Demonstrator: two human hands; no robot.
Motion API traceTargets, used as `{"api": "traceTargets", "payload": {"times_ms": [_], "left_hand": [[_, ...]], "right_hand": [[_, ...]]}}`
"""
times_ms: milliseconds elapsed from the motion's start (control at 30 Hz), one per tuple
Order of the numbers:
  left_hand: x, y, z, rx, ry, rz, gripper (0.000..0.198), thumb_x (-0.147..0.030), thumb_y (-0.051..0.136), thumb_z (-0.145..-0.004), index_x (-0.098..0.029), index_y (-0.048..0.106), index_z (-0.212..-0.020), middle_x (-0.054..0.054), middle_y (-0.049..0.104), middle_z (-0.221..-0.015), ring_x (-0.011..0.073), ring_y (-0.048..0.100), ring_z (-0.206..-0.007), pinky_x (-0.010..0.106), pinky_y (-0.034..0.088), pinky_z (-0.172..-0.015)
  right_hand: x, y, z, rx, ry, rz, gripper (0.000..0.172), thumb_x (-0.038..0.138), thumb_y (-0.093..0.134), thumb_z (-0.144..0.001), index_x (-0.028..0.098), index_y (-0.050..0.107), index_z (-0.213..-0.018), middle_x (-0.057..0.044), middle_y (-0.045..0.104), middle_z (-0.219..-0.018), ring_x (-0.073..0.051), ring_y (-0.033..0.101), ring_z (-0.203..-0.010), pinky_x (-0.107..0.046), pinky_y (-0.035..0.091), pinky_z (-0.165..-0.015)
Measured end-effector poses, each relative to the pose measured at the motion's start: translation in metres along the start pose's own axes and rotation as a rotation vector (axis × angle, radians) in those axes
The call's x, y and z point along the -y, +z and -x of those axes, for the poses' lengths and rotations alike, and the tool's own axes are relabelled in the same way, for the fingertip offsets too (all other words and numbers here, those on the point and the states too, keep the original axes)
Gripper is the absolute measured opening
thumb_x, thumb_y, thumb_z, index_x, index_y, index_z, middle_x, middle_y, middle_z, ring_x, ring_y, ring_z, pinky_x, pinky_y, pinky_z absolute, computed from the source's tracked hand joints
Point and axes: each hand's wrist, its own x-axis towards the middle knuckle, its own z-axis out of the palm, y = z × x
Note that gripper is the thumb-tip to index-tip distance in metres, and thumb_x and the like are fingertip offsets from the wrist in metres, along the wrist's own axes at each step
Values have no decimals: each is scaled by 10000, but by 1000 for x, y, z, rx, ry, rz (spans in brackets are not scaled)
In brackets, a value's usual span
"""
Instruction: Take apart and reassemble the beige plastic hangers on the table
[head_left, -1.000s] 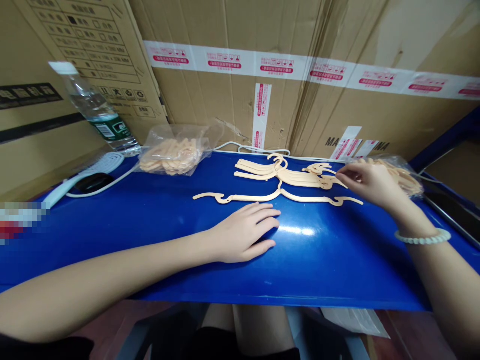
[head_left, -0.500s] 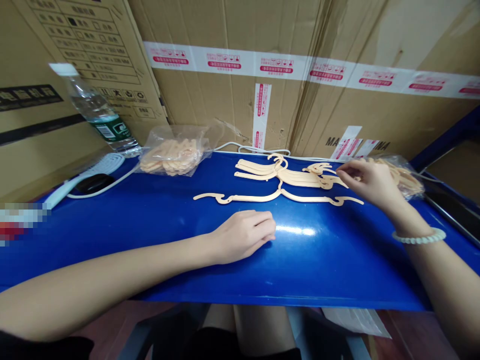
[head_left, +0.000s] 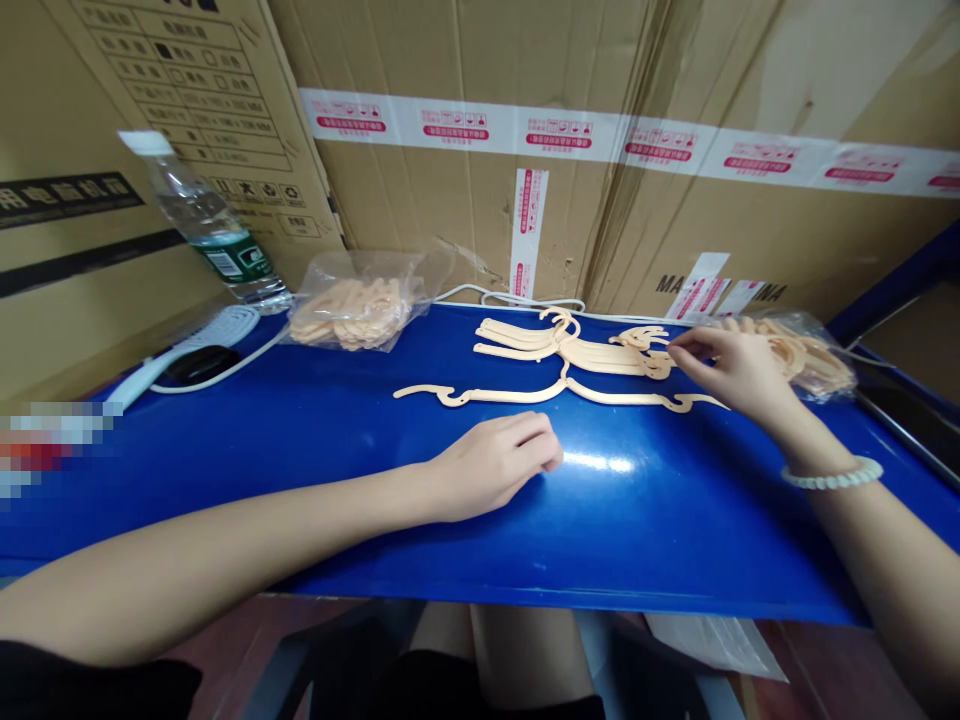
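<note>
My left hand (head_left: 495, 465) rests on the blue table (head_left: 300, 480) with its fingers curled under and nothing in it. Just beyond it lies a long cream plastic hanger (head_left: 555, 395), flat on the table. A small stack of the same cream hangers (head_left: 570, 350) lies farther back. My right hand (head_left: 735, 370), a bead bracelet on its wrist, pinches the right end of that stack. A clear bag of cream parts (head_left: 806, 352) sits right behind this hand.
Another clear bag of cream parts (head_left: 356, 310) lies at the back left. A water bottle (head_left: 210, 225) leans against taped cardboard boxes (head_left: 525, 150) that wall the table's far side. A white handheld device (head_left: 184, 345) with a cable lies at the left.
My left hand's fingers have curled from flat into a loose fist. My right hand has stayed at the hanger stack, shifting slightly left. The view has turned slightly.
</note>
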Motion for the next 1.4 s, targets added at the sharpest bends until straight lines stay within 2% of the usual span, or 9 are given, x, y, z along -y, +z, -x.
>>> {"api": "traceTargets", "payload": {"times_ms": [200,367,467,633,767,933,1067,1300,1400], "left_hand": [[1,2,0,-14,1,-26,208,-97,358,-994,-183,490,-858,51,590,-851,168,511,-770,274,439,-704],[1,4,1,-14,3,-32,170,-143,419,-1018,-174,533,-895,37,613,-833,165,537,-765,279,447,-716],[0,3,0,8,8,-37,186,-121,405,-1018,-163,585,-1031,71,649,-943,188,581,-874,296,487,-772],[-2,1,-3,4,6,18,297,-91,424,-987,-156,565,-1240,130,633,-1213,224,587,-1148,366,520,-982],[-3,1,-4,5,12,14,295,-94,421,-980,-147,583,-1220,142,641,-1213,237,594,-1160,397,531,-1000],[-2,2,-4,15,29,-6,265,-84,449,-965,-145,620,-1158,131,650,-1193,234,604,-1121,381,529,-992],[-1,3,-3,18,35,-16,249,-100,442,-975,-143,631,-1130,136,653,-1190,232,607,-1110,380,528,-988],[0,3,-2,12,41,-5,253,-115,426,-987,-148,627,-1136,138,655,-1183,232,605,-1113,380,532,-983],[0,3,-2,14,41,-4,250,-113,425,-987,-146,628,-1129,138,658,-1176,232,606,-1105,379,530,-982]], "right_hand": [[-4,13,-1,-65,-63,-35,410,459,521,-883,126,679,-1063,-167,741,-976,-311,691,-906,-398,526,-791],[-6,24,-4,10,-194,-8,499,546,458,-946,162,638,-1209,-173,687,-1209,-361,630,-1133,-496,484,-985],[-3,32,-6,107,-234,54,561,585,428,-961,187,602,-1317,-169,614,-1354,-382,553,-1261,-540,448,-1051],[-3,45,-10,234,-215,151,634,607,325,-994,201,526,-1437,-172,479,-1516,-414,375,-1428,-636,362,-1110],[-6,51,-13,274,-171,171,667,611,298,-995,181,495,-1467,-185,441,-1547,-436,305,-1466,-668,304,-1136],[-9,52,-17,281,-174,146,683,609,290,-993,145,496,-1450,-212,501,-1484,-410,381,-1422,-638,357,-1113],[-10,54,-18,284,-164,172,675,580,265,-1005,111,509,-1425,-224,498,-1486,-406,356,-1440,-632,352,-1114],[-19,57,-19,281,-179,215,633,563,238,-1017,157,547,-1390,-193,488,-1510,-401,347,-1451,-628,331,-1132],[-20,58,-18,267,-155,208,599,551,293,-1011,145,530,-1382,-215,487,-1504,-406,381,-1430,-633,356,-1109]]}}
